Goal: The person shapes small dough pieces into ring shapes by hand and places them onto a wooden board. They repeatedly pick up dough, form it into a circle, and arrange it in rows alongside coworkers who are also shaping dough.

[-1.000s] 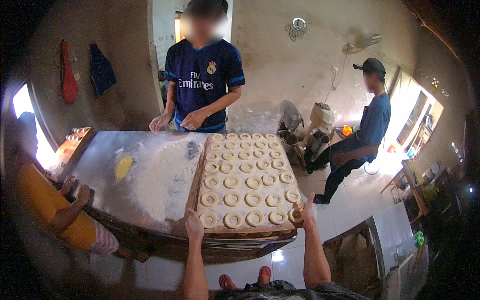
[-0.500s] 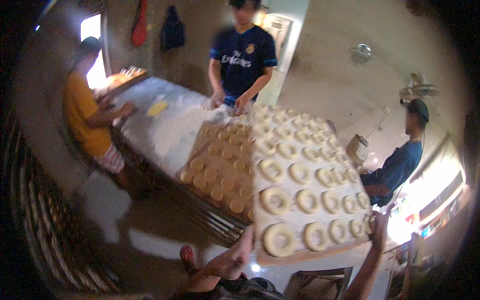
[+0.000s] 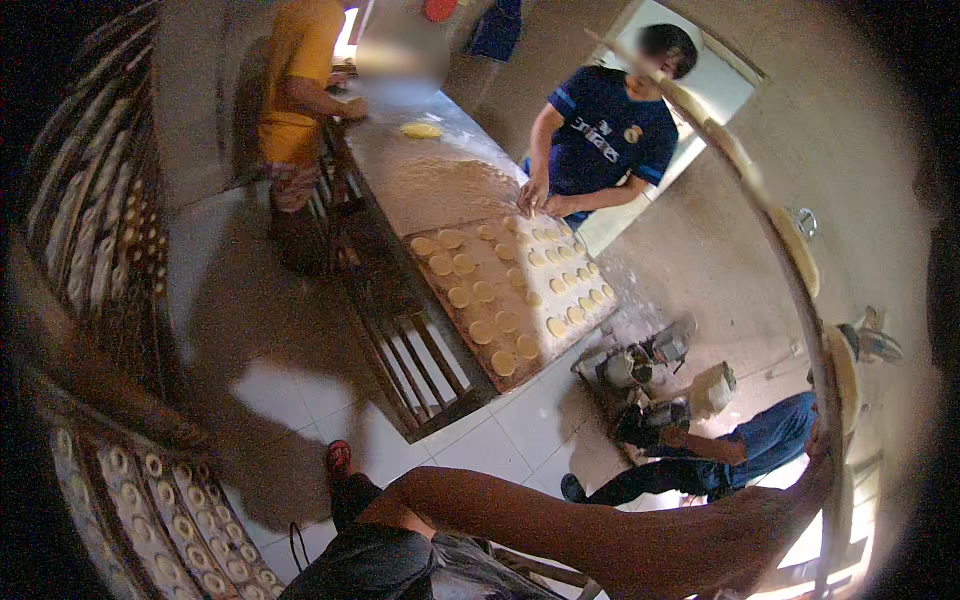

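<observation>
Tray (image 3: 703, 112): far right, seen nearly edge-on, dough rings (image 3: 797, 258) on its far face.
Tray long edge: arcs from upper centre to lower right, crossing the line of the outstretched left arm (image 3: 620, 535).
Left hand (image 3: 820, 470): looks closed on tray edge, fingers blurred; only 1 in view, touching.
Right hand: not in view, grip can't tell.
Tabletop (image 3: 385, 150): left of tray, dough discs (image 3: 482, 331) over its near end.
Rack (image 3: 115, 405): left side, well apart from tray.
</observation>
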Action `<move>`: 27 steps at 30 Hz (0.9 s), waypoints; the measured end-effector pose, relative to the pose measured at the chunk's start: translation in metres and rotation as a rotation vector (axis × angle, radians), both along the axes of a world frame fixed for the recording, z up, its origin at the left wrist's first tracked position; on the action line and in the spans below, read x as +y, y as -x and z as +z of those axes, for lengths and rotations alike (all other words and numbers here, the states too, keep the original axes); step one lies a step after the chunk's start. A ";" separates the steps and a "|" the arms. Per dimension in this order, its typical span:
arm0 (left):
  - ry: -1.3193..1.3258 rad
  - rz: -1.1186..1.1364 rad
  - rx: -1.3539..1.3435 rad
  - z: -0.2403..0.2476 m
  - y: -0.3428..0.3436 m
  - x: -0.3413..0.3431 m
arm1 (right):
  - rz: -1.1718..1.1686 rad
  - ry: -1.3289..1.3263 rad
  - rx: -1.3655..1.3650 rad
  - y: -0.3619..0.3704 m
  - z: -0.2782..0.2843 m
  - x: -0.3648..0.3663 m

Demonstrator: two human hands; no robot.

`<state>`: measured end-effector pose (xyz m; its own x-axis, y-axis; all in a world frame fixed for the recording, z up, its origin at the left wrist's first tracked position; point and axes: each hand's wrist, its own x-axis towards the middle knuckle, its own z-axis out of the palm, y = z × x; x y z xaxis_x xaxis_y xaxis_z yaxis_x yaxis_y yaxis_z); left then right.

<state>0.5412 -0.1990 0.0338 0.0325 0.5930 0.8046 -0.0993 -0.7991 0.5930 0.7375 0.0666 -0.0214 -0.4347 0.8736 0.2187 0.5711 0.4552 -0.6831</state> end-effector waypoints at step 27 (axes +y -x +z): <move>0.401 2.006 -1.415 -0.196 0.030 -0.433 | 0.930 1.077 0.370 0.407 -0.122 -0.268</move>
